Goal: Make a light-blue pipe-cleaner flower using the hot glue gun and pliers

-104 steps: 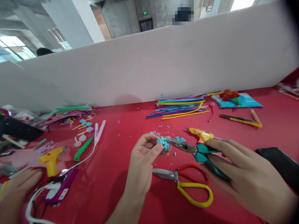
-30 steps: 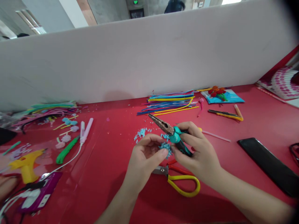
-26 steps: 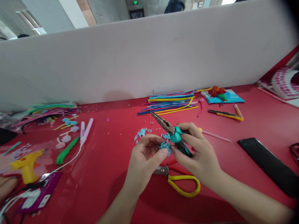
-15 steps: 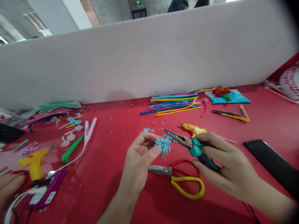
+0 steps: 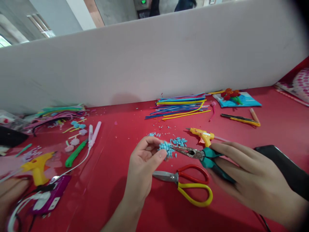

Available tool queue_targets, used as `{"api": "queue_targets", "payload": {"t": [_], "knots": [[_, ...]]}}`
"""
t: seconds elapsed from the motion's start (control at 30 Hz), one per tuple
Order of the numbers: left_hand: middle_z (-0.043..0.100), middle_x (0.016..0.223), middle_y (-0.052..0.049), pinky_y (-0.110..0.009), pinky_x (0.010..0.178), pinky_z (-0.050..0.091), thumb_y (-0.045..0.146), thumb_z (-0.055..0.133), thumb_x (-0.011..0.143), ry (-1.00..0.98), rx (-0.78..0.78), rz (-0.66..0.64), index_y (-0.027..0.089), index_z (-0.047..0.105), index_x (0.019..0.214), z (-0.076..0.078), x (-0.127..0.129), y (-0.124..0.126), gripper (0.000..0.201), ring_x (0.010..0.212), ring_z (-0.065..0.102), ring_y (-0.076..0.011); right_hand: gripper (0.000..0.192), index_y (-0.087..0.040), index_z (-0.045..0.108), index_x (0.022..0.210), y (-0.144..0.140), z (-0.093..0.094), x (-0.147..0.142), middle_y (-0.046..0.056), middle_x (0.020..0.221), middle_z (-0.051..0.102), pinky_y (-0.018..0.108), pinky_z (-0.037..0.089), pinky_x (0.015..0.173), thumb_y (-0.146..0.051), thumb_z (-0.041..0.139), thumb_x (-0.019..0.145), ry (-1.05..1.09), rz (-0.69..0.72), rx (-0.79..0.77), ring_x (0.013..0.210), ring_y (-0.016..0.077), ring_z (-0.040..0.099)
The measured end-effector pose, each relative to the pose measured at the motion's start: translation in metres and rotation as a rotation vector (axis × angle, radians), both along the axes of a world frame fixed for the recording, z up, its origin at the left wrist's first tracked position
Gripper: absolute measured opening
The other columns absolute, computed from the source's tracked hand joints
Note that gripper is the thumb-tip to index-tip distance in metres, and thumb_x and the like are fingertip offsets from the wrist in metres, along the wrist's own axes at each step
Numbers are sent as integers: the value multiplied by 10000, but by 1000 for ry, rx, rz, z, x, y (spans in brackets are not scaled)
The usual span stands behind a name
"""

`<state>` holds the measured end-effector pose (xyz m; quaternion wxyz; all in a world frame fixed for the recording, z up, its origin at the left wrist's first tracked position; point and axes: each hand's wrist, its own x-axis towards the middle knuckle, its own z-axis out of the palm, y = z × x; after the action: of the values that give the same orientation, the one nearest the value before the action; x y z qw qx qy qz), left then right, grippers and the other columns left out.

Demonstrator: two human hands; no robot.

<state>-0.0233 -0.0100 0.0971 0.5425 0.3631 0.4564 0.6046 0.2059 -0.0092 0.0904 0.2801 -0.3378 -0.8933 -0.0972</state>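
the left hand [image 5: 142,164] is raised a little above the tabletop [image 5: 116,193], thumb and forefinger pinching a small blue fuzzy flower [image 5: 165,149] between their tips. the right hand [image 5: 251,180] is wrapped around the teal handles of a pair of pliers [image 5: 205,158], fingers stretched long over the grips; the rusty nose of the pliers points left and meets the flower at its right side. whether the nose is closed on a bit of the flower cannot be told.

just below both hands, red-and-yellow scissors [image 5: 187,183] lie flat on the tabletop, blades pointing left. a scatter of blue trimmings [image 5: 178,141] lies just behind the flower. a small yellow glue gun [image 5: 202,135] rests near the right hand, behind the pliers. a black phone [image 5: 287,169] lies at the right, partly covered by the right hand.

farther back, a bundle of coloured pipe cleaners [image 5: 180,107] lies along the foot of the white partition [image 5: 154,64]. to its right are a blue card with a red-orange flower on it [image 5: 238,99] and a yellow-and-black tool [image 5: 240,118].

at the left, well apart, are a second yellow glue gun [image 5: 37,164], a purple power strip [image 5: 50,196], a green tool [image 5: 74,154] and a white wand with a cord [image 5: 94,133]. another person's hand [image 5: 9,196] shows at the lower left edge.
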Motion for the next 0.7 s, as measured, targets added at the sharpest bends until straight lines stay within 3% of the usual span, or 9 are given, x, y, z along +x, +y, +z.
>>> {"api": "queue_targets", "payload": {"t": [0.5, 0.7], "knots": [[641, 738, 7, -157, 602, 482, 138, 718, 716, -38, 28, -9, 158, 644, 820, -3, -2, 0, 129, 636, 586, -75, 245, -152, 648, 714, 2, 0, -4, 79, 907, 686, 401, 455, 785, -164, 486, 897, -59, -19, 68, 847, 249, 645], [640, 755, 6, -174, 612, 495, 165, 720, 737, -19, 34, -26, 161, 638, 844, -8, -4, 0, 135, 643, 593, -82, 144, -131, 657, 841, -1, -1, -2, 129, 980, 674, 418, 438, 725, -119, 518, 877, -127, -33, 234, 837, 274, 605]]}}
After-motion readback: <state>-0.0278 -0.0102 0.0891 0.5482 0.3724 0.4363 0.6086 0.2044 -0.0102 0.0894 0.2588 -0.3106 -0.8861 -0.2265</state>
